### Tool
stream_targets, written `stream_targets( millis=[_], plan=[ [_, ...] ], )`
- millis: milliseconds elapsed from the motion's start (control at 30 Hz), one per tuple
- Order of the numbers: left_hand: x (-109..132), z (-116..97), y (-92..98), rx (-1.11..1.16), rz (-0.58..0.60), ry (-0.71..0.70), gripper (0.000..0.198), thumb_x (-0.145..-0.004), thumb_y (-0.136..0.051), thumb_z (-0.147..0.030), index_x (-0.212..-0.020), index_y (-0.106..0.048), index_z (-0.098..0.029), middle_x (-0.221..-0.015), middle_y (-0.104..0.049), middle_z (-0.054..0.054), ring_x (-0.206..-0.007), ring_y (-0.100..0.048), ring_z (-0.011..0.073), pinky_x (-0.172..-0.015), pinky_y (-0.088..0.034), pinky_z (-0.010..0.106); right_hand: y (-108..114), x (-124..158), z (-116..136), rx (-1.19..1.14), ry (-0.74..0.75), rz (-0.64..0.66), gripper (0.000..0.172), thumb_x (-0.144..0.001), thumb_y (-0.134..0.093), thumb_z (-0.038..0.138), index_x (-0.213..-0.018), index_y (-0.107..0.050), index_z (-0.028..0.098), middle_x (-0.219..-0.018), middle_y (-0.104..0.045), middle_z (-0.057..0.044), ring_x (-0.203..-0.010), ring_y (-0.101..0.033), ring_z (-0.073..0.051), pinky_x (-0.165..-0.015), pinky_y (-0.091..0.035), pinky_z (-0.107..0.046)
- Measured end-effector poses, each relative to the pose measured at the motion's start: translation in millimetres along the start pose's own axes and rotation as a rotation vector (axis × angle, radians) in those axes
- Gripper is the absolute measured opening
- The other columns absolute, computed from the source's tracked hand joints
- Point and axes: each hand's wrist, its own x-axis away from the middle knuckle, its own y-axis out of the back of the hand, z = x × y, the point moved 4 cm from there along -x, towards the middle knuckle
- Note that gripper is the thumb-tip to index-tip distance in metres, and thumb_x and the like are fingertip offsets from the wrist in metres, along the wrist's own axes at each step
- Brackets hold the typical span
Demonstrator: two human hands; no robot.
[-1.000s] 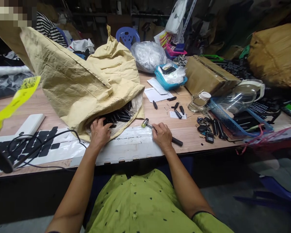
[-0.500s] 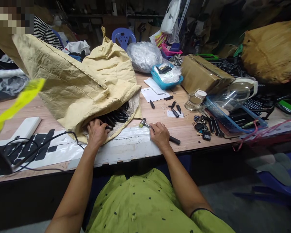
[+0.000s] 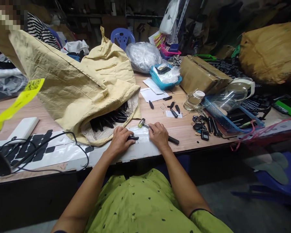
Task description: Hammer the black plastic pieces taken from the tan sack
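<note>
Drawn out of the tan sack (image 3: 80,81) since a moment ago, the left hand (image 3: 120,141) now sits over the white board (image 3: 133,153) at the near edge of the surface (image 3: 157,115), its fingers narrowed on a slim black piece (image 3: 134,138) whose end pokes out toward the other hand. Close by, the right hand (image 3: 159,134) keeps its grip on a hammer (image 3: 174,140), the dark handle sticking out on one side and the head lying beyond the fingertips. Over to the left, a sheet of black shapes (image 3: 35,149) lies under a looping cable (image 3: 74,137). Just past the left hand, the sack's mouth gapes on a heap of black pieces (image 3: 109,120). To the right I see a bunch of keys (image 3: 200,126) in front of a blue basket (image 3: 210,111), with a clear jug (image 3: 235,94) leaning over it. A few loose black parts (image 3: 174,113) lie farther in, near some white paper (image 3: 151,94). Behind them stand a turquoise tray (image 3: 163,85) and a cardboard box (image 3: 201,74), and at the back is a blue chair (image 3: 122,38).
</note>
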Motion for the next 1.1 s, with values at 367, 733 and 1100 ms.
stream_targets(
  millis=[367, 733, 1100],
  plan=[
    [14, 25, -2.1, 0.122, -0.095, 0.112, 0.014, -0.085, -0.074, -0.036, -0.093, -0.077, -0.025, -0.087, -0.069, 0.004, -0.094, -0.056, 0.0251, -0.095, -0.041, 0.042, 4, -2, -5, -0.027, -0.007, 0.036, 0.026, -0.091, -0.056, 0.019, -0.108, -0.075, 0.025, -0.09, -0.064, -0.007, -0.087, -0.054, -0.023, -0.075, -0.042, -0.032],
    [13, 20, -1.4, 0.121, -0.067, 0.123, 0.013, -0.087, -0.073, -0.035, -0.095, -0.078, -0.026, -0.084, -0.067, 0.003, -0.09, -0.054, 0.0237, -0.092, -0.039, 0.041, 46, 12, 40, -0.434, 0.281, 0.103, 0.037, -0.102, -0.044, 0.023, -0.129, -0.068, 0.028, -0.098, -0.07, -0.005, -0.092, -0.066, -0.018, -0.084, -0.054, -0.028],
    [12, 19, -2.3, 0.136, -0.078, 0.141, 0.013, -0.085, -0.074, -0.033, -0.095, -0.08, -0.027, -0.084, -0.069, 0.003, -0.09, -0.055, 0.023, -0.092, -0.04, 0.039, 50, 23, 41, -0.438, 0.37, 0.049, 0.036, -0.101, -0.049, 0.018, -0.127, -0.071, 0.031, -0.085, -0.066, -0.003, -0.081, -0.065, -0.016, -0.072, -0.053, -0.025]
  ],
)
